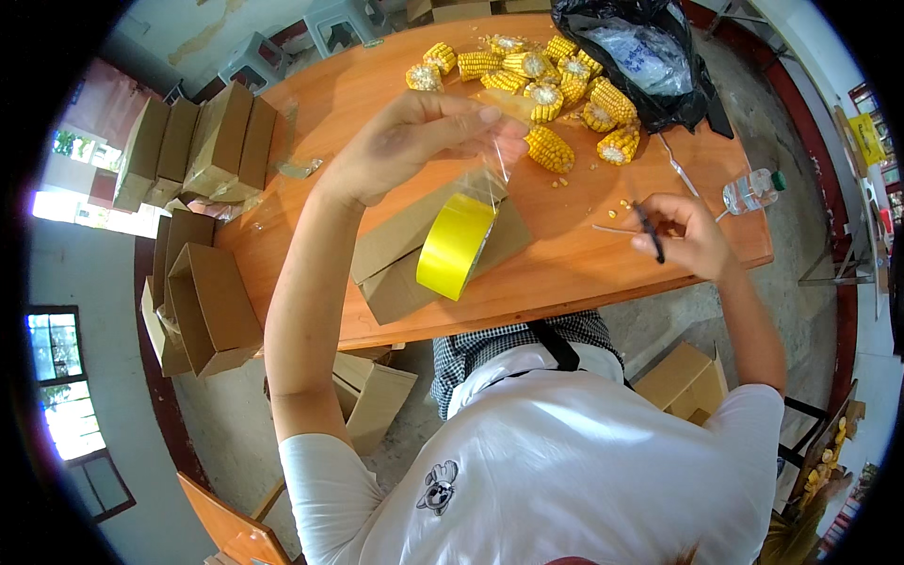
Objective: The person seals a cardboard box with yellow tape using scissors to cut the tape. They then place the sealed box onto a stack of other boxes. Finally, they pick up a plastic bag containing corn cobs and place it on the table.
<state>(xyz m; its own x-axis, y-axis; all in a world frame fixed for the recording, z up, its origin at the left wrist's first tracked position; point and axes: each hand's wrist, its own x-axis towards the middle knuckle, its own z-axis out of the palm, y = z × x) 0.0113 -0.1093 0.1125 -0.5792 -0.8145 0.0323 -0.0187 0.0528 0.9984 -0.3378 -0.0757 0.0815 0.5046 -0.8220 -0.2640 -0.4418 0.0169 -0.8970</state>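
Between the thumb and fingers of my left hand (431, 138) is the free end of a clear strip of packing tape (500, 161). The strip runs down to a yellow roll of tape (457, 246). Behind the roll a closed cardboard box (395, 291) lies on the table; I cannot tell whether the roll hangs or rests against it. My right hand (685, 236), near the table's right side, grips a dark-handled cutting tool (648, 233), probably scissors; its blades are blurred. A thin white strip (611, 229) lies by that hand.
Several pieces of corn cob (526, 67) and loose kernels lie on the wooden table (565, 265). A black plastic bag (628, 42) is at the back right, with a plastic bottle (752, 191) at the right edge. Several cardboard boxes (215, 138) stand at the left.
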